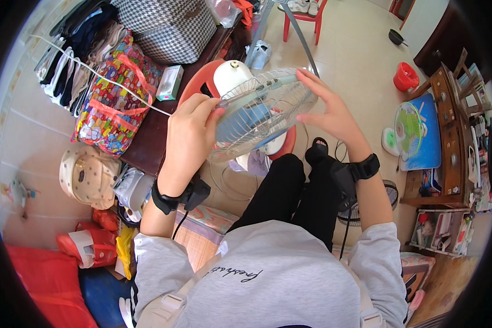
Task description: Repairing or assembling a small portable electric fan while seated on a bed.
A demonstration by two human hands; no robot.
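Note:
An electric fan (245,127) with a wire cage and blue blades stands tilted in front of me, over a red plastic seat (193,82). Its rounded white motor housing (234,78) shows behind the cage. My left hand (191,127) pinches the cage's rim at its left end, thumb against fingers. Round the right end of the rim, my right hand (333,109) grips with thumb and fingers wide apart. Part of the fan's stand is hidden below the cage.
At left, a patterned bag (115,101), a small box (169,83) and folded clothes (82,33) sit on a dark table. A grey metal frame (298,30) rises beyond the fan. A second, green fan (408,128) and a red bucket (405,76) stand at right. Cables lie on the floor.

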